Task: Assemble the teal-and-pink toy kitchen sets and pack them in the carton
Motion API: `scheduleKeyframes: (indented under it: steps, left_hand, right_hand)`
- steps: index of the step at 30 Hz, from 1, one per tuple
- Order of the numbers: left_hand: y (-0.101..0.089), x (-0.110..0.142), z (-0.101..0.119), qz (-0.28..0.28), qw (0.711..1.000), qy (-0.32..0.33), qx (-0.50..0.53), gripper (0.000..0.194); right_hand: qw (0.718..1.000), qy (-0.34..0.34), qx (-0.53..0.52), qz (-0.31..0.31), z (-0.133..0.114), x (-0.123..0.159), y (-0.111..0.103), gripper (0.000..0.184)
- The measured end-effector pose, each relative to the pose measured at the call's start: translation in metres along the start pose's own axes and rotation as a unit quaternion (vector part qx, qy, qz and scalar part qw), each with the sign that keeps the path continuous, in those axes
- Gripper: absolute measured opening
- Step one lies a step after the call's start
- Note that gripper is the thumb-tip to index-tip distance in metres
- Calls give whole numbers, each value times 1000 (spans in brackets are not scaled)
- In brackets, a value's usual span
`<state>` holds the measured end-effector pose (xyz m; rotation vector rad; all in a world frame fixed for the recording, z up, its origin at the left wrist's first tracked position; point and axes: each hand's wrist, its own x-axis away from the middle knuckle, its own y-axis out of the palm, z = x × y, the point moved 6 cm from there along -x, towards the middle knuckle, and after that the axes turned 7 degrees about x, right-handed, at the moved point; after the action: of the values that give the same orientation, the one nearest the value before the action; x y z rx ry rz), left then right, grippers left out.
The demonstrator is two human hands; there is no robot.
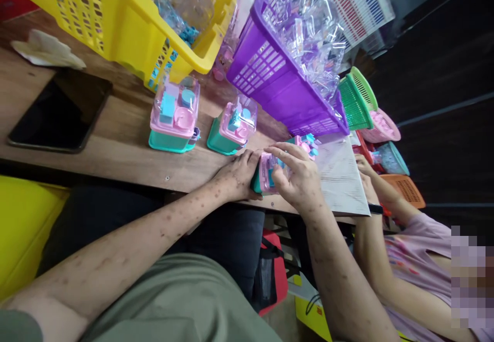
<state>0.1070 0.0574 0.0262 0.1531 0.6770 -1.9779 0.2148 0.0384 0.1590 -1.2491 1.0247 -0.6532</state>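
While clasping box (263,176) from the left with left grip (240,174), holding clear top (275,167) from the right with right grip (301,177); can't tell long axis.

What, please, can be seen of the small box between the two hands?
The small box has a green base, a pink rim and a clear, plastic-looking cover, with blue showing inside. It is at the edge of the wooden table, left hand against its base, right hand over its cover, partly hiding it.

The lone head-worn camera looks forward and down from close above the hands (300,176) and wooden surface (125,149).
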Motion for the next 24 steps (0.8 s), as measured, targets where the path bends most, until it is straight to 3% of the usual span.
scheduleKeyframes:
  steps: [4, 7, 9, 11, 13, 16, 18, 21, 22, 24]
  left_hand:
    - [0, -1, 1, 12, 1000, 11, 9, 123]
    - [0, -2, -2, 8, 1000, 18, 17, 128]
    - [0, -3, -5, 2, 1000, 19, 19, 130]
    - [0, -4, -5, -6, 1000, 19, 16, 130]
    - [-1, -4, -1, -19, 1000, 9, -1, 130]
    - [-6, 1, 19, -58, 993, -50, -92, 126]
    - [-19, 3, 41, -78, 980, -79, -162, 100]
    - [-54, -6, 77, -60, 970, -45, -229, 42]
    - [-69, -13, 84, -47, 967, -23, -248, 36]
    - [-98, -26, 90, -32, 959, 15, -282, 46]
  right_hand:
    - [998, 38, -47, -25, 6, 14, 4, 47]
    - [982, 137, -121, 37, 19, 36, 11, 57]
    - [952, 223, -198, 71, 29, 49, 23, 65]
    - [913, 290, -281, 56, 34, 57, 39, 75]
    - [883, 321, -342, 20, 32, 57, 47, 83]
    - [858, 333, -389, -33, 24, 54, 42, 90]
    - [844, 340, -412, -49, 21, 56, 35, 92]
    - [822, 367, -436, -12, 31, 62, 35, 94]
    - [821, 373, -432, 5, 38, 60, 38, 96]
    - [834, 373, -405, 45, 49, 49, 46, 96]
